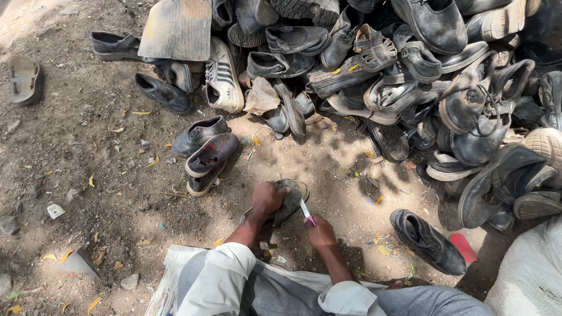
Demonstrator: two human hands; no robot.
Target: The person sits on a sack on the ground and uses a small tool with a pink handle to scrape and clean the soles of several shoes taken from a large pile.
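L hand [268, 198] gripped a worn dark shoe [288, 201], pressing it to the dirt ground [88, 175] just in front of the person's knees. R hand [319, 233] was clenched round a small blade w/ pink handle [306, 212], tip touching the shoe's edge. Big pile of old shoes [410, 70] lay behind, a black shoe [427, 241] near the R hand.

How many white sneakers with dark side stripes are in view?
1: the white striped sneaker leans at the left edge of the shoe pile, above the person's left hand. Others may be buried in the pile.
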